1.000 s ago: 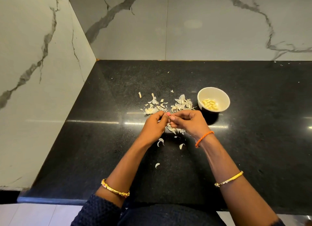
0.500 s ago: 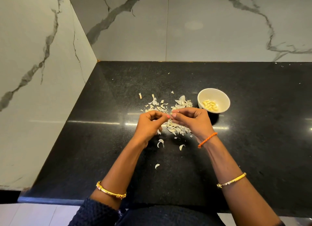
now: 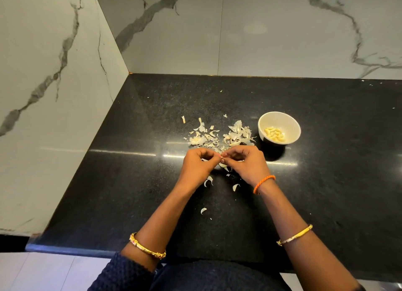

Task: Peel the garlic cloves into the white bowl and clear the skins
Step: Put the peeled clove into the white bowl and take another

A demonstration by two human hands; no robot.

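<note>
My left hand [image 3: 196, 167] and my right hand [image 3: 247, 163] meet fingertip to fingertip above the black counter, both pinching a small garlic clove [image 3: 221, 158] that is mostly hidden by the fingers. A pile of papery garlic skins [image 3: 219, 136] lies just beyond the hands. The white bowl [image 3: 289, 122] stands to the right of the pile and holds several peeled cloves [image 3: 274, 134]. A few loose skin pieces [image 3: 208, 181] lie below the hands.
The black stone counter [image 3: 326, 182] runs to a marble wall at the back and another on the left. Its front edge is near my body. A single skin flake [image 3: 203, 210] lies between my forearms.
Both hands have shifted slightly away from me toward the skin pile, still pinching the clove together. The bowl and skins have not moved.
</note>
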